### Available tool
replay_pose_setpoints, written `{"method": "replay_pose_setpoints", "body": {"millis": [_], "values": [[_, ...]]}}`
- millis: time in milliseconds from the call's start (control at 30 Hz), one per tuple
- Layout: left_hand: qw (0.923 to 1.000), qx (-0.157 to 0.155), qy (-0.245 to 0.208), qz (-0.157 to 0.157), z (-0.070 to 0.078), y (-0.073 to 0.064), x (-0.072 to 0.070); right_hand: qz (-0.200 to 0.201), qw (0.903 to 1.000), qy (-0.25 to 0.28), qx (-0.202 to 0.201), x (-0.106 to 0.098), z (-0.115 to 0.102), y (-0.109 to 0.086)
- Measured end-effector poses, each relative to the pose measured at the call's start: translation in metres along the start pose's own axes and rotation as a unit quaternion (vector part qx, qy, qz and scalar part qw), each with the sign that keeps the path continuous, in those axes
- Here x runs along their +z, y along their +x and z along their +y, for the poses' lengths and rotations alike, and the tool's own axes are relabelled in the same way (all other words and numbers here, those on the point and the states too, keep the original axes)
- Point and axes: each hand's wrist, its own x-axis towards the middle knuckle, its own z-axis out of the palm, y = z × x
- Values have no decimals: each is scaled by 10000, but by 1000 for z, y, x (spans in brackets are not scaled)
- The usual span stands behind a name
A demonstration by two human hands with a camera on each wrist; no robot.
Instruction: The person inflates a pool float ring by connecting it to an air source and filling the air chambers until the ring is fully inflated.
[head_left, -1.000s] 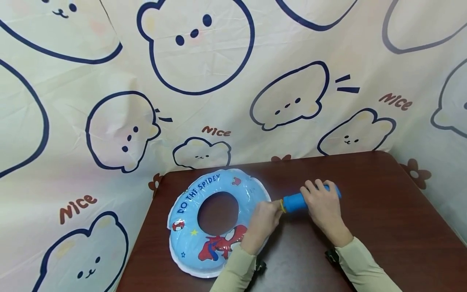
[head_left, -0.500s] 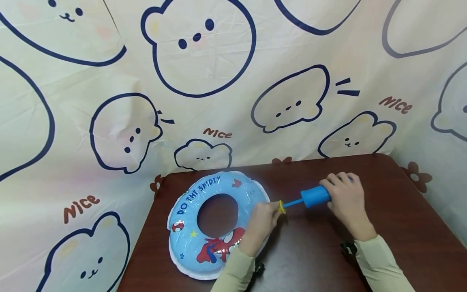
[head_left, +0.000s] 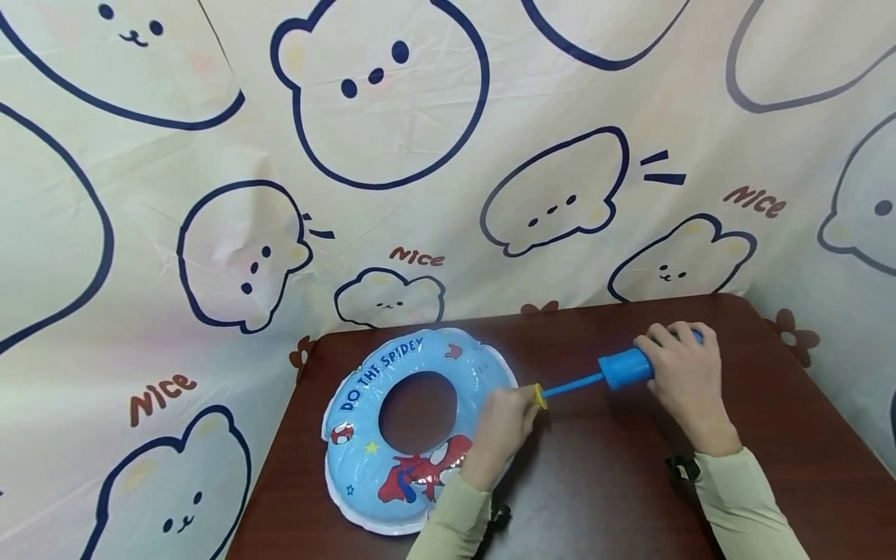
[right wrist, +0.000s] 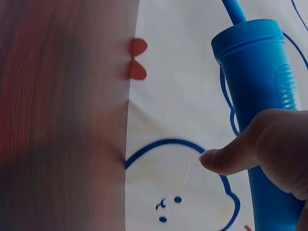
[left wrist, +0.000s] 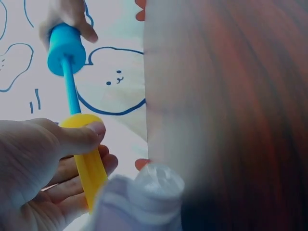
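A light blue inflatable swim ring (head_left: 358, 459) lies on the table at the left in the head view. Over its right side, my left hand (head_left: 498, 435) holds the yellow flanged end (left wrist: 90, 168) of a hand pump between thumb and fingers. From it a thin blue rod (head_left: 574, 385) runs into the blue pump barrel (head_left: 625, 369). My right hand (head_left: 689, 385) grips that barrel, farther right above the table, with the rod drawn well out. A blurred translucent plastic piece (left wrist: 159, 182) shows beside the yellow end in the left wrist view. Where the yellow end meets the ring is hidden.
The dark brown wooden table (head_left: 595, 482) reaches back to a cream cloth (head_left: 448, 218) printed with cartoon bears. The cloth hangs behind the table and along its left and right sides.
My right hand has pulled the pump barrel away to the right, so the rod, hidden before, now shows at length. My left hand has stayed in place on the yellow end.
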Motion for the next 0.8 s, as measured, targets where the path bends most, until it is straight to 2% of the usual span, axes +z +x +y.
{"method": "replay_pose_setpoints", "body": {"millis": [300,533,700,800], "values": [[10000,-20,11,-24,3,0,2,-142,9991,17,-393,18,-35,0],[9999,-47,36,-102,4,0,2,-2,9982,-8,-599,34,-61,-4],[9997,-53,183,-147,5,-1,4,-33,9973,78,-730,41,-71,-7],[9999,-52,78,-144,4,-2,4,-156,9971,162,-722,43,-69,-9]]}}
